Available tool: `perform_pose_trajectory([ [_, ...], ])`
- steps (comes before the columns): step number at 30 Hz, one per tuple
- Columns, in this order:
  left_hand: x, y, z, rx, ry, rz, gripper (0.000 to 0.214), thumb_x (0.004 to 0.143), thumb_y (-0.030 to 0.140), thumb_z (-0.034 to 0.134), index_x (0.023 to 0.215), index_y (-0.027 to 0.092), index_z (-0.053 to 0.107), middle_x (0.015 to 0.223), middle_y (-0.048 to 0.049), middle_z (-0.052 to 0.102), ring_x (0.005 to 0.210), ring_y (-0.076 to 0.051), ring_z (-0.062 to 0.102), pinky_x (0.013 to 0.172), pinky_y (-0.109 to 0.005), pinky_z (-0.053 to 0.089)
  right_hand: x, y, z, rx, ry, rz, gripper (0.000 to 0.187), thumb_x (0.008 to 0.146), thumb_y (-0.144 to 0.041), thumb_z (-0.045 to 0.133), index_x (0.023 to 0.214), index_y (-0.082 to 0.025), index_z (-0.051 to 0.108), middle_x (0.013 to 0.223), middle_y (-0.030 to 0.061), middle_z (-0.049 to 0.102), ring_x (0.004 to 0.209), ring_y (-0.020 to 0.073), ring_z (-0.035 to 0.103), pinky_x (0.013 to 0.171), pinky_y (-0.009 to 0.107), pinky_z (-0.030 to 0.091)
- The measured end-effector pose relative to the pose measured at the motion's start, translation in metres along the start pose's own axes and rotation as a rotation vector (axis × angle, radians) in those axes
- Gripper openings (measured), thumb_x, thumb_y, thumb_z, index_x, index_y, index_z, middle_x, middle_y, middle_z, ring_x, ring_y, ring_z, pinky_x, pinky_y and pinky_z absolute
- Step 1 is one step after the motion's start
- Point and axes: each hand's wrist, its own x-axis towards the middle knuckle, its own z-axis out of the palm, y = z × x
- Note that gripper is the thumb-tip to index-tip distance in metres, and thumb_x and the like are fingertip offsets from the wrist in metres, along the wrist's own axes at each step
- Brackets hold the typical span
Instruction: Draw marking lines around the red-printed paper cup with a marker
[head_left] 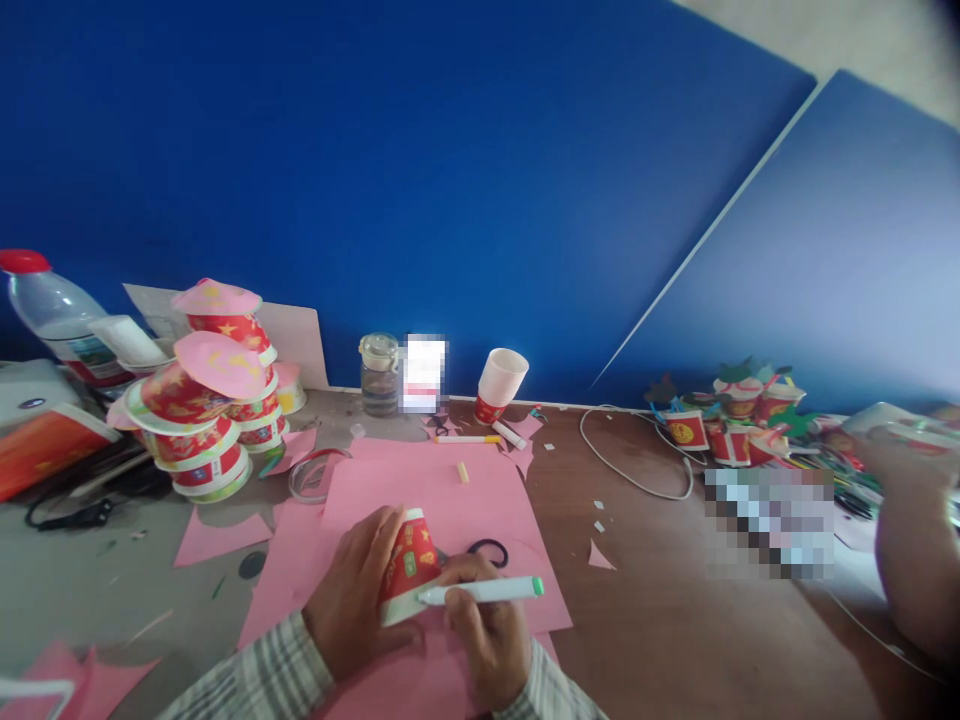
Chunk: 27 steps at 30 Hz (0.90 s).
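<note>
My left hand is wrapped around an upside-down red paper cup with gold print, pressing it on a pink paper sheet. My right hand grips a white marker with a green end, its tip against the cup's rim. Black scissors lie partly hidden just behind the cup on the pink sheet.
Stacked red cups with pink paper lids stand at left beside a water bottle. A glass jar, a tilted white cup, pens and a white cable sit behind. More decorated cups are at right, near another person's arm.
</note>
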Motion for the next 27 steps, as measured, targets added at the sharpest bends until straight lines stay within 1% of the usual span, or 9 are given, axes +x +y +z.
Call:
perform_pose_trajectory([
  [3, -0.0002, 0.0000, 0.0006, -0.012, 0.003, 0.003, 0.109, 0.042, 0.075, 0.045, 0.124, 0.016, 0.006, 0.118, -0.0152, 0.038, 0.105, -0.032, 0.037, 0.083, -0.045, 0.038, -0.0002, 0.0002, 0.0003, 0.062, 0.008, 0.032, 0.014, 0.079, -0.023, 0.050, 0.076, -0.019, 0.062, 0.055, -0.0008, 0.057, 0.044, 0.0154, 0.052, 0.043, 0.021, 0.042],
  [6, 0.0006, 0.0008, -0.0002, -0.014, 0.010, 0.009, 0.109, 0.042, 0.075, 0.046, 0.124, 0.017, 0.005, 0.117, -0.0150, 0.039, 0.105, -0.032, 0.038, 0.082, -0.044, 0.039, -0.0008, 0.0019, 0.0010, 0.092, -0.015, 0.045, 0.015, 0.079, -0.024, 0.049, 0.075, -0.018, 0.062, 0.058, 0.0004, 0.058, 0.045, 0.0157, 0.052, 0.043, 0.022, 0.042],
  [9, 0.0015, 0.0015, -0.0015, -0.010, 0.005, 0.007, 0.109, 0.041, 0.074, 0.047, 0.124, 0.018, 0.005, 0.117, -0.0146, 0.039, 0.104, -0.032, 0.039, 0.081, -0.044, 0.040, -0.0010, 0.0037, 0.0012, 0.069, -0.020, 0.035, 0.014, 0.078, -0.023, 0.050, 0.073, -0.019, 0.062, 0.059, 0.0006, 0.059, 0.046, 0.0162, 0.053, 0.045, 0.023, 0.042],
  [14, 0.0005, 0.0007, -0.0012, 0.005, 0.009, 0.013, 0.109, 0.041, 0.074, 0.047, 0.124, 0.016, 0.007, 0.117, -0.0151, 0.038, 0.105, -0.031, 0.038, 0.083, -0.043, 0.039, 0.0005, 0.0022, 0.0002, -0.014, 0.002, 0.025, 0.012, 0.077, -0.021, 0.052, 0.074, -0.019, 0.063, 0.053, -0.0012, 0.057, 0.045, 0.0160, 0.052, 0.046, 0.022, 0.041],
  [19, -0.0002, 0.0001, -0.0002, 0.001, -0.008, 0.001, 0.111, 0.040, 0.073, 0.051, 0.124, 0.017, 0.006, 0.118, -0.0153, 0.038, 0.105, -0.031, 0.037, 0.083, -0.043, 0.039, 0.0014, -0.0022, -0.0003, 0.079, 0.005, 0.047, 0.015, 0.079, -0.024, 0.049, 0.073, -0.018, 0.062, 0.054, -0.0010, 0.056, 0.044, 0.0153, 0.051, 0.043, 0.021, 0.041],
  [23, 0.0006, 0.0008, -0.0001, -0.001, -0.003, -0.004, 0.111, 0.039, 0.074, 0.050, 0.124, 0.018, 0.006, 0.117, -0.0147, 0.038, 0.105, -0.031, 0.038, 0.083, -0.043, 0.039, 0.0010, -0.0027, -0.0003, 0.083, -0.039, 0.022, 0.016, 0.078, -0.025, 0.049, 0.072, -0.019, 0.062, 0.061, 0.0014, 0.060, 0.050, 0.0171, 0.055, 0.048, 0.023, 0.043],
  [27, 0.0012, 0.0024, -0.0012, -0.005, -0.007, -0.013, 0.111, 0.038, 0.073, 0.052, 0.124, 0.018, 0.007, 0.117, -0.0140, 0.038, 0.105, -0.031, 0.038, 0.084, -0.043, 0.038, 0.0000, -0.0003, 0.0001, 0.013, -0.037, -0.013, 0.014, 0.077, -0.024, 0.051, 0.074, -0.019, 0.063, 0.064, 0.0022, 0.062, 0.055, 0.0195, 0.058, 0.053, 0.025, 0.045],
])
